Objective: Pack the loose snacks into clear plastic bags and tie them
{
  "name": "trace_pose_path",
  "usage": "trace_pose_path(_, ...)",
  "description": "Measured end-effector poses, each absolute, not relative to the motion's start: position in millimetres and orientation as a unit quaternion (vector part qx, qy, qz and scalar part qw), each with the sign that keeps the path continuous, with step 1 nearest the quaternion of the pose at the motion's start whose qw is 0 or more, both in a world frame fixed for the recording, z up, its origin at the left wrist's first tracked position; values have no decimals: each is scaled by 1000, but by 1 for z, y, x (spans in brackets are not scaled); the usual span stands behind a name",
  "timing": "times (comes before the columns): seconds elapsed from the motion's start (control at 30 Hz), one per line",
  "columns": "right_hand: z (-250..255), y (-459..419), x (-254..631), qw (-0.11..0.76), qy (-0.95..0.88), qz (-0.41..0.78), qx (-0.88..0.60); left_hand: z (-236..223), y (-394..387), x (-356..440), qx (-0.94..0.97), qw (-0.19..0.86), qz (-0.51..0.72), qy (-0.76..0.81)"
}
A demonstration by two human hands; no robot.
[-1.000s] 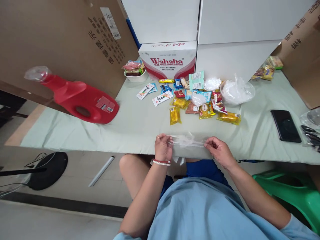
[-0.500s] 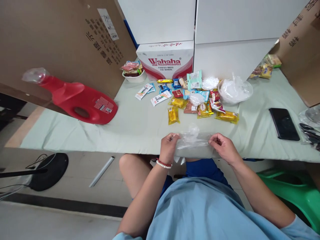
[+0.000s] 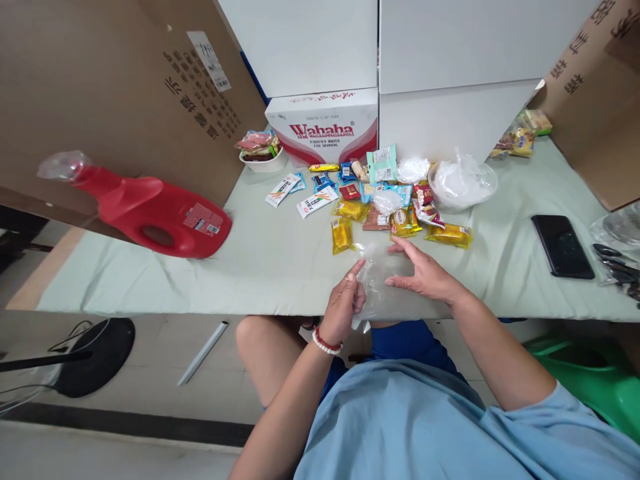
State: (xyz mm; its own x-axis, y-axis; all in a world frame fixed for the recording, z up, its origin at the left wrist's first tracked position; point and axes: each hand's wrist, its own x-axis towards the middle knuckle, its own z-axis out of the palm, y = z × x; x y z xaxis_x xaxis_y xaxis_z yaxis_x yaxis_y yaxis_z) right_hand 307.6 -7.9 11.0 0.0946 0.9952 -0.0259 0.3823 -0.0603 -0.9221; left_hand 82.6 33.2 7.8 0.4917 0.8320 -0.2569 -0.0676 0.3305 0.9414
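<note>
A clear plastic bag (image 3: 383, 293) hangs over the table's near edge in front of me. My left hand (image 3: 344, 303) is closed at its left side, the index finger pointing up along the film and the other fingers curled on it. My right hand (image 3: 423, 272) is open at the other side, thumb and fingers apart around air. Just beyond my hands lies a pile of wrapped snacks, among them a yellow packet (image 3: 342, 235), another yellow packet (image 3: 450, 235) and a white stick sachet (image 3: 317, 201).
Behind the snacks stand a white bowl with plastic film (image 3: 463, 193), a Wahaha carton (image 3: 325, 130) and a tub of snacks (image 3: 265, 162). A red jug (image 3: 150, 213) lies at left, a black phone (image 3: 563, 247) at right. A green stool (image 3: 590, 373) stands below.
My right hand has let go of the bag's edge and spread its fingers, moving left and up. My left index finger has straightened. The view has shifted slightly.
</note>
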Motion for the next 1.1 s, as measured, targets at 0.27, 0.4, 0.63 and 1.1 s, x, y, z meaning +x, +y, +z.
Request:
trace_pose_path(0.27, -14, 22, 303, 527, -334, 517, -586, -2, 60, 57, 334, 734, 394, 440)
trace_pose_path(0.4, -32, 14, 308, 527, -252, 520, -623, -21, 77, 42, 324, 654, 384, 566)
trace_pose_path(0.63, -46, 4, 307, 497, -312, 481, -651, -8, 84, 37, 646, 264, 310, 646)
trace_pose_path(1.1, -40, -25, 311, 490, -410, 365, -677, -26, 98, 88, 781, 314, 254, 477)
